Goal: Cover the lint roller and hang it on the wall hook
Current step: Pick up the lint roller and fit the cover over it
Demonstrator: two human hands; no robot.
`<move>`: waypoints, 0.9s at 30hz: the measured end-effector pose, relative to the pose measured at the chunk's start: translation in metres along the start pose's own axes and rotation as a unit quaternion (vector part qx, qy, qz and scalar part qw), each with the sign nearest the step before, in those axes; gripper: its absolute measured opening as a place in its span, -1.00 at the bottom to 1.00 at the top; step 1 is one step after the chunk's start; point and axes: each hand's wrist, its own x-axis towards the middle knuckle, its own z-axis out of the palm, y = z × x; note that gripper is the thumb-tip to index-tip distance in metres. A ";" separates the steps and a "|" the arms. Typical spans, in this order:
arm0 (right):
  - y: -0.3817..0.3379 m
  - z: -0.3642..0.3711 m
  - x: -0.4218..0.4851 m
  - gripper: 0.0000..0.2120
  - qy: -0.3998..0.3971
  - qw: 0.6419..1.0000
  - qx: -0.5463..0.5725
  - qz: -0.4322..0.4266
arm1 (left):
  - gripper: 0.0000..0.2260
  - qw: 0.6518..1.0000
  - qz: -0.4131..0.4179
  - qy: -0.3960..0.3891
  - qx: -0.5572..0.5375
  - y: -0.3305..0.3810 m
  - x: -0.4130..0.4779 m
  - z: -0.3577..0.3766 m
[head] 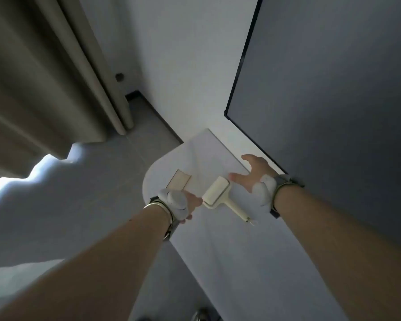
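Observation:
A cream lint roller (218, 192) lies on the white table (218, 251), its thin handle pointing toward me and ending in a small loop. My left hand (187, 203) is at the near-left end of the roller head, fingertips touching it; a white wrist device hides the fingers' grip. My right hand (252, 173) hovers just right of the roller, fingers spread, thumb tip against the head's far end. A flat cream rectangular piece (179, 182) sits on the table just left of the roller.
The table has a rounded far-left end and runs along a dark grey panel (333, 112) on the right. A white wall (183, 66) rises behind, with a small dark round knob (119, 76) beside beige curtains (44, 77). Grey tiled floor lies to the left.

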 end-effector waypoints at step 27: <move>0.095 0.127 0.126 -0.65 -0.118 0.981 -0.104 0.117 | -0.82 0.988 -0.064 -0.057 -0.131 -0.058 0.154 0.046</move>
